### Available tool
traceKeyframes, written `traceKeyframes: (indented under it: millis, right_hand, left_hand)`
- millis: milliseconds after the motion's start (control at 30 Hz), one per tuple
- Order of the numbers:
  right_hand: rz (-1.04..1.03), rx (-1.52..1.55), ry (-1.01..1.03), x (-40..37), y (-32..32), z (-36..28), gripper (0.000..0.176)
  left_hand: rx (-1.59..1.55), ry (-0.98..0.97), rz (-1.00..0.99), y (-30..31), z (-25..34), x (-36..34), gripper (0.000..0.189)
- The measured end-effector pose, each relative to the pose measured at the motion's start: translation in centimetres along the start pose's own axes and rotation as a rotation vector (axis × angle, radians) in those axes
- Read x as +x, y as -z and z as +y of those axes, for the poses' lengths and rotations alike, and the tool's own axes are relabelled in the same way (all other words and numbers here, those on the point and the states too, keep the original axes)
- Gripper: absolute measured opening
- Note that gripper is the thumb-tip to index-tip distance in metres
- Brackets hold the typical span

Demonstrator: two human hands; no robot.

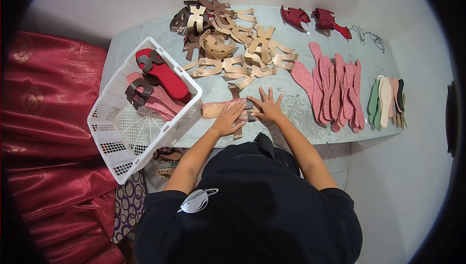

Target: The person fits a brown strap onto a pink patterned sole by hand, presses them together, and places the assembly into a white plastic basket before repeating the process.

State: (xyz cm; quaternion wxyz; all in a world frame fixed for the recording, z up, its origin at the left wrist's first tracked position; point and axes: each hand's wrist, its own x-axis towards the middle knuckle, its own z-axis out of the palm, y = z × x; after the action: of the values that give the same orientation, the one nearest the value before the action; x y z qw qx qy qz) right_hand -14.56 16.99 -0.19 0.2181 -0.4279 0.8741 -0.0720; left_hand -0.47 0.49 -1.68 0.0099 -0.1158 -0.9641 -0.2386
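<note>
A shoe sole (211, 110) lies on the table in front of me, its tan face up with a pinkish rim. A dark brown strap piece (237, 132) crosses beneath its middle and sticks out on both sides. My left hand (230, 117) rests flat on the sole with its fingers stretched out. At the sole's right end, my right hand (268, 107) has its fingers spread, and its thumb side touches dark strap ends (251, 114) folded over the sole. Both hands are open; the surface beneath them is hidden.
A white plastic basket (177, 127) at left holds red and pink soles with brown straps. Tan and brown strap pieces (218, 45) are heaped at the back. Pink soles (335, 91) and coloured soles (385, 101) lie right, red uppers (295, 17) and a black cord (371, 38) behind.
</note>
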Motion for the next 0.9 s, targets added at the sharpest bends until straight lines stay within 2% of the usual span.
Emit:
traceKeyframes:
  millis: [67,200,267,700,800,867,900]
  right_hand:
    - [0.008,-0.007,-0.002,-0.1,0.0,0.0,0.07]
    - [0.006,-0.032,0.004,-0.1,-0.1,0.1,0.07]
    - [0.013,-0.036,0.007,-0.1,-0.2,0.0,0.07]
    - [0.056,-0.078,0.023,-0.4,-1.0,0.2,0.066]
    - [0.059,-0.085,0.023,-0.5,-1.0,0.1,0.066]
    - [0.056,-0.085,0.019,-0.4,-0.8,0.0,0.065]
    - [0.052,-0.08,0.013,-0.5,-0.8,0.0,0.065]
  left_hand:
    - [-0.212,0.111,0.161,0.4,0.9,0.5,0.064]
    - [-0.213,0.15,0.142,-0.2,0.4,0.7,0.063]
    - [-0.091,0.113,0.088,-0.2,0.5,0.7,0.06]
    - [-0.117,0.105,0.031,0.0,-0.3,-0.2,0.05]
    - [-0.13,0.173,0.097,0.0,-0.6,-1.2,0.049]
    - [-0.213,0.216,0.327,-0.4,-1.1,-1.2,0.052]
    - [-0.213,0.217,0.329,-0.7,-1.4,-1.1,0.052]
